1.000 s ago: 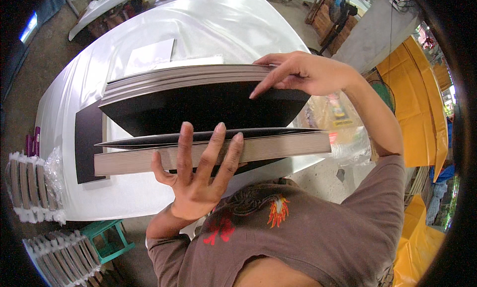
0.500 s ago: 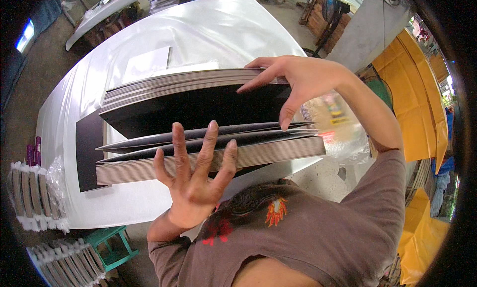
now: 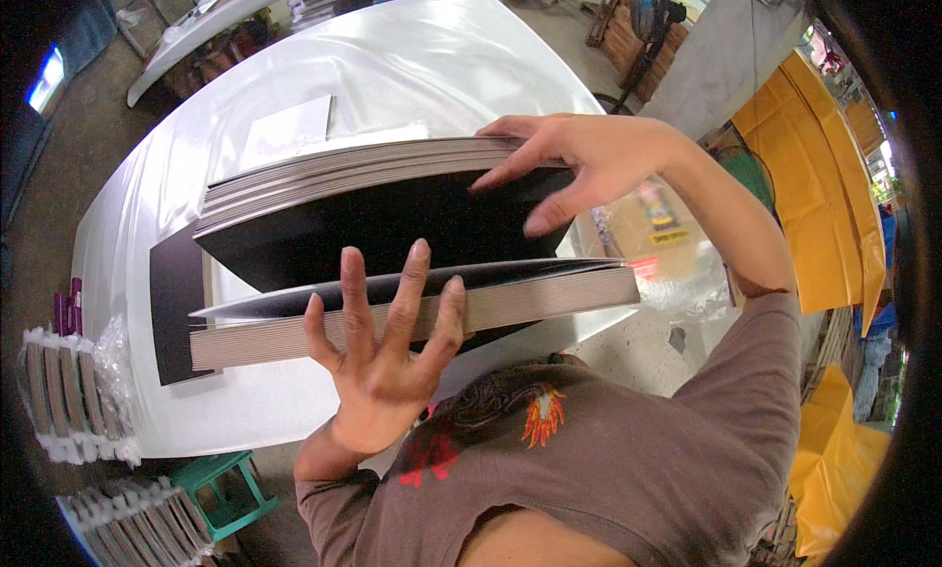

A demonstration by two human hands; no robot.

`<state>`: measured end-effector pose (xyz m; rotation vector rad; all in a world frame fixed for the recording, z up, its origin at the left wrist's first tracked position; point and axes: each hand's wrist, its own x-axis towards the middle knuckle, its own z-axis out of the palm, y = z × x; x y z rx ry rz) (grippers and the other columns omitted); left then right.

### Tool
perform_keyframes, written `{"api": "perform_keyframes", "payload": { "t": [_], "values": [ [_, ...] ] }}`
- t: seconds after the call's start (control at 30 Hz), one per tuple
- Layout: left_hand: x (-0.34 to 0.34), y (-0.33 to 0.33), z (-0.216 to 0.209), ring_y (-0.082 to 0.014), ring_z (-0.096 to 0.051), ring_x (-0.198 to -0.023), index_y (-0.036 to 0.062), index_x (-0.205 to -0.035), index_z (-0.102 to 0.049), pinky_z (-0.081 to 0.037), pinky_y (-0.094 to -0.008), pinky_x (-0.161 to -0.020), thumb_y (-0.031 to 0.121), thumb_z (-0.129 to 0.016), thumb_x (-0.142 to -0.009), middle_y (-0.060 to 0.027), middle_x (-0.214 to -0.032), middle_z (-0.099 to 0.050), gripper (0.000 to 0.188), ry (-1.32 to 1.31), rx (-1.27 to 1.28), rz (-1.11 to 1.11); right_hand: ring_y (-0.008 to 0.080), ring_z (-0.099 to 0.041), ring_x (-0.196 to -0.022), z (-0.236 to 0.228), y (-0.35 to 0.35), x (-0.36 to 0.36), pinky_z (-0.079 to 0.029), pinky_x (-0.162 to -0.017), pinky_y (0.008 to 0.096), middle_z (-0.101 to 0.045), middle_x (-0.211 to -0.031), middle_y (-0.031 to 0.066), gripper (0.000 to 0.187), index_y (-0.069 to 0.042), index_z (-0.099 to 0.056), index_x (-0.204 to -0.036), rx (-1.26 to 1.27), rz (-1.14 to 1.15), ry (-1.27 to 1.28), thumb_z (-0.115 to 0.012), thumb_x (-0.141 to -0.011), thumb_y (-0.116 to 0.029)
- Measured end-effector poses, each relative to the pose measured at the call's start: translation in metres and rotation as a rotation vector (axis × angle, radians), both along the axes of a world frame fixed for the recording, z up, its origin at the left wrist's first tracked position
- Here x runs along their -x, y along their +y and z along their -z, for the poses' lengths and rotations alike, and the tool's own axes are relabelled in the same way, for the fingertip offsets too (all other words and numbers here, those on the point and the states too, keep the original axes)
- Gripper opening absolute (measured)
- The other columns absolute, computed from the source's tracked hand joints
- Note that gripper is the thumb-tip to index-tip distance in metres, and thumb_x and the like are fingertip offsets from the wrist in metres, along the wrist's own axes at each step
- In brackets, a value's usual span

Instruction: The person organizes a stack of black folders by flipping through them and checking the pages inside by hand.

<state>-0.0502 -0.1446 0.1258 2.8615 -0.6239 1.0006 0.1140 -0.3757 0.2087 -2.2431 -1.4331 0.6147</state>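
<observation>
A thick stack of black-faced boards with grey edges is parted in two above the table. My right hand (image 3: pixel 579 165) grips the far part (image 3: pixel 363 165), fingers over its top edge and thumb against its black inner face. My left hand (image 3: pixel 388 356) lies over the edge of the near part (image 3: pixel 549 297), fingers spread with their tips on its inner side; its thumb is hidden. One thin black leaf (image 3: pixel 265 300) bows up from the near part. Below the stack's left end lies another black board (image 3: pixel 177 302).
The table (image 3: pixel 471 47) has a glossy white cover. A white card (image 3: pixel 287 126) lies beyond the boards, and a clear plastic bag (image 3: pixel 662 243) is at the right. Wrapped bundles (image 3: pixel 74 395) and a green stool (image 3: pixel 226 498) stand at the left. Yellow sheeting (image 3: pixel 814 175) hangs at the right.
One of two bowed black leaves has left the near part and now lies against the far part. My right thumb has moved up and away with it. My left hand has stayed almost still.
</observation>
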Motion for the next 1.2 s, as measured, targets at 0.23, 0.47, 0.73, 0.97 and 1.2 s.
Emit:
{"api": "perform_keyframes", "payload": {
  "t": [0.23,0.47,0.73,0.97,1.2],
  "values": [
    [-0.003,-0.004,-0.003,-0.0396,-0.034,-0.129,0.0299,-0.103,-0.061,-0.009,-0.051,-0.105,0.028,-0.063,-0.078,-0.0001,-0.132,-0.051,0.025,0.006,-0.021,-0.021,0.0383,-0.033,-0.127,-0.003,-0.005,0.0,-0.029,-0.105,0.0393,-0.028,-0.139,0.0251,0.104,-0.009,-0.048,-0.13,0.057,-0.103,-0.064,-0.085,-0.039,-0.044],
    [-0.005,-0.002,0.004,-0.0368,-0.031,-0.131,0.0308,-0.109,-0.062,-0.007,-0.0542,-0.104,0.028,-0.063,-0.079,0.0016,-0.13,-0.052,0.03,-0.029,0.047,-0.004,0.0372,-0.032,-0.129,-0.003,-0.005,-0.002,-0.028,-0.106,0.0408,-0.026,-0.141,0.0239,0.101,-0.014,-0.049,-0.13,0.087,-0.077,-0.006,-0.086,-0.039,-0.039],
    [0.002,-0.001,0.016,-0.0325,-0.03,-0.131,0.0316,-0.115,-0.061,0.001,-0.0596,-0.102,0.036,-0.061,-0.08,0.0084,-0.126,-0.054,0.035,-0.176,-0.124,-0.08,0.0366,-0.031,-0.131,-0.003,-0.009,-0.01,-0.028,-0.106,0.0392,-0.027,-0.142,0.025,0.092,-0.015,-0.053,-0.126,0.087,-0.044,0.058,-0.084,-0.043,-0.039],
    [0.004,-0.001,0.017,-0.0333,-0.03,-0.132,0.0309,-0.116,-0.061,-0.001,-0.0564,-0.103,0.034,-0.062,-0.079,0.0067,-0.129,-0.052,0.036,-0.076,0.051,-0.039,0.0344,-0.032,-0.131,-0.014,-0.006,-0.005,-0.029,-0.105,0.0377,-0.031,-0.142,0.0229,0.083,-0.016,-0.053,-0.127,0.147,-0.019,0.041,-0.082,-0.052,-0.034],
    [0.003,0.005,0.021,-0.0329,-0.031,-0.132,0.0313,-0.12,-0.059,-0.001,-0.0572,-0.102,0.036,-0.063,-0.078,0.0088,-0.13,-0.051,0.042,-0.155,-0.103,-0.002,0.0305,-0.037,-0.128,-0.012,-0.011,-0.007,-0.042,-0.091,0.0299,-0.034,-0.141,0.02,0.05,-0.014,-0.057,-0.123,-0.027,-0.049,0.252,-0.053,-0.077,0.004]
  ]
}}
